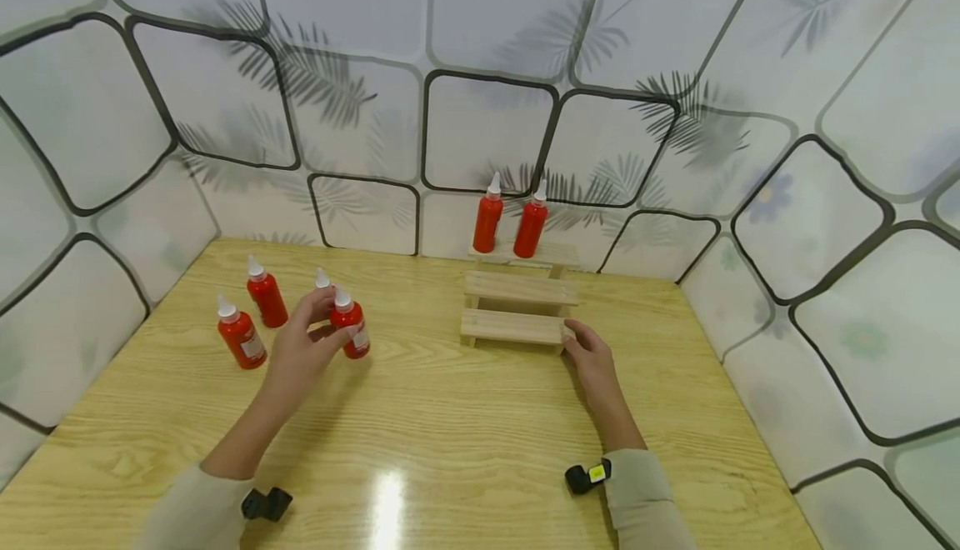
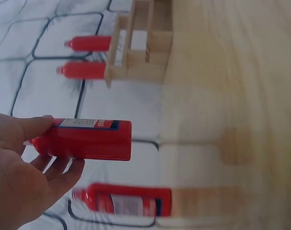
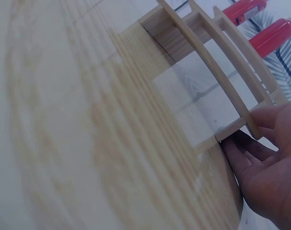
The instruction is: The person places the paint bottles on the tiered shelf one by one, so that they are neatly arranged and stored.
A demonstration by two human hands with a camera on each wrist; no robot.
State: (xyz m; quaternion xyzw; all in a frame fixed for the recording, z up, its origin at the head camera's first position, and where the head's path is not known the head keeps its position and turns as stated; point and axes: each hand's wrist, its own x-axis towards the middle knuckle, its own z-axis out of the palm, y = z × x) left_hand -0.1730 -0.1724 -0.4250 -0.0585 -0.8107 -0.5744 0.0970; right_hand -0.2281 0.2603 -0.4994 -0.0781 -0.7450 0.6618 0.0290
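My left hand grips a red squeeze bottle with a white pointed nozzle by its upper part. In the left wrist view that bottle is held off the table, thumb on one side and fingers on the other. Another red bottle stands just behind it, mostly hidden by the hand in the head view. At the right end of a three-tier wooden step rack, my right hand pinches the lowest step, thumb above and fingers below. Two red bottles, one left of the other, stand on the top tier.
Left of my left hand stand two more red bottles, one nearer and one farther back. The wood-grain table meets patterned wall panels at the back and sides.
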